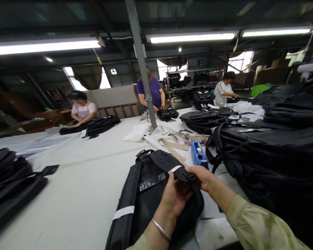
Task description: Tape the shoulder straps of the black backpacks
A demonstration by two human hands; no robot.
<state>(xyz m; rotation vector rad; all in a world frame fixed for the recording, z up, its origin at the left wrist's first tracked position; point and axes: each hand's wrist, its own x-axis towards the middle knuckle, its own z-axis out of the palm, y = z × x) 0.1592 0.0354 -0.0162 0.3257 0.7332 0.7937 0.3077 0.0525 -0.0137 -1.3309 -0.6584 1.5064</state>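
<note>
A black backpack point(141, 205) lies flat on the white table point(86, 187) in front of me, with white tape strips on its side and a shiny label on its back. My left hand point(175, 197), a silver bangle on the wrist, grips the bag's padded strap from below. My right hand point(202, 177) pinches the same strap at its end, next to a white tape tab. A blue tape dispenser point(198, 155) stands just beyond my right hand.
A tall stack of black bags point(273, 156) fills the right side. More black bags point(10, 184) lie at the left edge. Beige straps and white sheets point(172, 139) lie by a metal post point(143, 69). Three other people work at the far side of the table.
</note>
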